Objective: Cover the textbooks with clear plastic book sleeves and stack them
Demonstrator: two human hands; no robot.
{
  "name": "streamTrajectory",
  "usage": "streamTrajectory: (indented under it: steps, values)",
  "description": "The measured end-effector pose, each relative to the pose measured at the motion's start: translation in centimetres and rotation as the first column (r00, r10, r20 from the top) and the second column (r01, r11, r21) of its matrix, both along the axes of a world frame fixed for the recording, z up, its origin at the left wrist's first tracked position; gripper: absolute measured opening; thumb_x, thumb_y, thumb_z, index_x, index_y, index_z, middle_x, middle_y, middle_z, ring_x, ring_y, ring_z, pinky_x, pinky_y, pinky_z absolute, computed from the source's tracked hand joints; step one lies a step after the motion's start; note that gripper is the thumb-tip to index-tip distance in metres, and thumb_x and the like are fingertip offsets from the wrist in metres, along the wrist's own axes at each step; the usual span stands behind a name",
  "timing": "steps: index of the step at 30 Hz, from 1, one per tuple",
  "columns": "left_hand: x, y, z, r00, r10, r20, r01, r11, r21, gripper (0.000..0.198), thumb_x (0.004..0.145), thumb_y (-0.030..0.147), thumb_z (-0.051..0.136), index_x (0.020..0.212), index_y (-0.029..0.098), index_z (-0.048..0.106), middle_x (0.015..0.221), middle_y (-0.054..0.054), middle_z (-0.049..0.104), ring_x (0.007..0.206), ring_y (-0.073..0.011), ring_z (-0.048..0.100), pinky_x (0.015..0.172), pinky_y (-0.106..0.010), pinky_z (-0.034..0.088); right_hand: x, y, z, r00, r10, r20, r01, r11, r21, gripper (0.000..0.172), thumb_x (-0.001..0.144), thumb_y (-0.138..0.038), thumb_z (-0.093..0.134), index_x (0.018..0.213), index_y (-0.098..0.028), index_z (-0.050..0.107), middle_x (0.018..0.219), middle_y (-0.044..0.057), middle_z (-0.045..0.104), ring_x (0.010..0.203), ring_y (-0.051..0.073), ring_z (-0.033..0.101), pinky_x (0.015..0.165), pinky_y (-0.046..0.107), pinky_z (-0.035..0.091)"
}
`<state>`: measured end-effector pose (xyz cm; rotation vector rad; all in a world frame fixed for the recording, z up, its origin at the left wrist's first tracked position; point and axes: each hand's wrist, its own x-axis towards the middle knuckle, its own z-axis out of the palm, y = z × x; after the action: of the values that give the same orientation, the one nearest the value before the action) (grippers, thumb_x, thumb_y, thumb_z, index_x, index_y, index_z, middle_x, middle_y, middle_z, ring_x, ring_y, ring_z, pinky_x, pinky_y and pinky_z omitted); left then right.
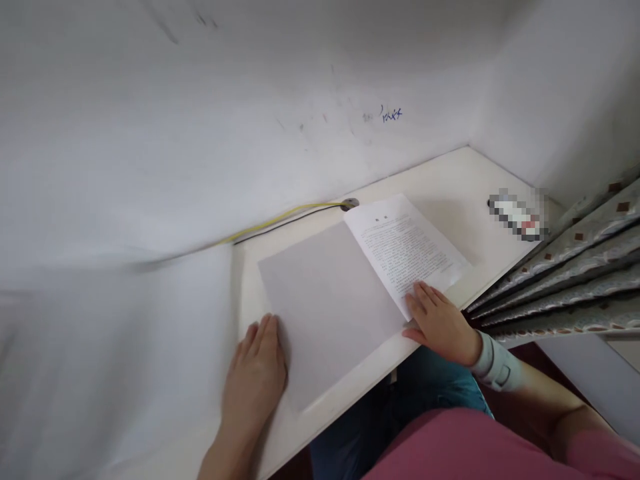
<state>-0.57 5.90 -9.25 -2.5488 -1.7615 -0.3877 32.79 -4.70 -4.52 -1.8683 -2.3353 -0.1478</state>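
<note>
White-paged, our book (360, 283) is lying open on the worktop (445, 173); we are resting our spread right hand (443, 330) on its printed page (395, 243), our flat left hand (255, 373) at its blank page (325, 313)'s edge.

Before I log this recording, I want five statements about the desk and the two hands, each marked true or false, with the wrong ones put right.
1. An open book lies on the white desk. True.
2. The book's right page is blank. False: it bears printed text; the left page is blank.
3. The fingers of the right hand lie over the lower part of the right page. True.
4. The wristband is on the left arm. False: it is on the right.
5. A yellow cable runs toward the round hole in the desk. True.
</note>
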Motion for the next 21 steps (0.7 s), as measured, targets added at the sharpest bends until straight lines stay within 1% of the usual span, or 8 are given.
streamTrajectory:
  steps: [4,6,9,11,13,15,19,21]
  values:
    - [0.0,-0.2,0.2,0.999,-0.046,-0.020,0.047,0.999,0.015,0.055,0.091,0.022,0.021,0.135,-0.001,0.044,0.138,-0.024,0.049,0.135,-0.0349,0.037,0.107,-0.052,0.038,0.9,0.4,-0.2,0.999,-0.027,-0.045,0.026,0.999,-0.024,0.067,0.087,-0.058,0.048,0.127,-0.005,0.055,0.137,0.025,0.050,0.129,0.033,0.046,0.106,0.045,0.038]
    - [0.0,-0.3,0.4,0.999,-0.046,-0.009,0.046,0.999,0.022,0.055,0.091,0.024,0.022,0.136,0.000,0.043,0.137,-0.025,0.050,0.135,-0.0358,0.037,0.106,-0.054,0.039,1.2,0.2,-0.2,0.998,-0.039,-0.043,0.038,0.999,-0.037,0.066,0.086,-0.058,0.049,0.127,-0.006,0.055,0.138,0.025,0.049,0.130,0.033,0.045,0.106,0.046,0.038]
    - [-0.1,-0.1,0.3,0.998,-0.056,0.001,0.056,0.998,0.028,0.056,0.091,0.027,0.023,0.136,0.001,0.044,0.136,-0.025,0.050,0.133,-0.0366,0.040,0.104,-0.056,0.040,1.3,0.1,0.2,0.998,-0.060,-0.030,0.058,0.997,-0.048,0.066,0.086,-0.058,0.050,0.126,-0.006,0.057,0.136,0.026,0.050,0.127,0.034,0.047,0.104,0.047,0.040]
    - [-0.1,0.0,0.1,0.998,-0.069,0.003,0.069,0.997,0.030,0.056,0.092,0.027,0.021,0.134,0.000,0.046,0.136,-0.026,0.050,0.133,-0.0366,0.040,0.104,-0.056,0.040,1.4,1.1,0.8,0.998,-0.067,-0.021,0.067,0.997,-0.027,0.063,0.088,-0.056,0.047,0.125,-0.007,0.057,0.137,0.025,0.049,0.126,0.034,0.048,0.103,0.046,0.041]
    - [-0.1,0.1,0.0,0.997,-0.076,0.007,0.076,0.997,0.035,0.056,0.092,0.027,0.020,0.133,0.000,0.046,0.136,-0.026,0.050,0.133,-0.0361,0.040,0.104,-0.056,0.040,1.7,3.1,1.5,0.999,-0.029,-0.014,0.030,1.000,0.010,0.058,0.092,-0.053,0.040,0.129,-0.010,0.054,0.142,0.022,0.045,0.130,0.032,0.044,0.105,0.046,0.038]
    - [0.0,0.1,0.0,0.997,-0.071,0.014,0.070,0.996,0.048,0.056,0.092,0.028,0.020,0.133,0.001,0.046,0.136,-0.026,0.050,0.134,-0.0357,0.040,0.104,-0.057,0.040,2.2,6.0,2.1,0.997,0.079,-0.002,-0.079,0.997,0.017,0.057,0.095,-0.050,0.035,0.135,-0.012,0.049,0.148,0.018,0.038,0.136,0.030,0.036,0.110,0.045,0.031]
    - [0.2,0.0,0.0,0.998,-0.058,0.018,0.057,0.997,0.060,0.056,0.092,0.029,0.020,0.133,0.002,0.047,0.136,-0.025,0.050,0.135,-0.0353,0.038,0.104,-0.056,0.039,2.9,11.7,1.9,0.958,0.288,0.005,-0.285,0.950,-0.125,0.082,0.087,-0.065,0.039,0.144,-0.006,0.034,0.150,0.023,0.031,0.140,0.032,0.027,0.112,0.042,0.027]
    - [0.2,0.0,-0.2,0.999,-0.049,0.015,0.048,0.997,0.052,0.056,0.092,0.029,0.020,0.133,0.003,0.047,0.137,-0.024,0.050,0.135,-0.0345,0.038,0.104,-0.056,0.039,2.7,13.2,1.4,0.945,0.326,-0.007,-0.322,0.930,-0.179,0.087,0.086,-0.067,0.038,0.145,-0.004,0.030,0.151,0.025,0.029,0.141,0.033,0.025,0.113,0.042,0.025]
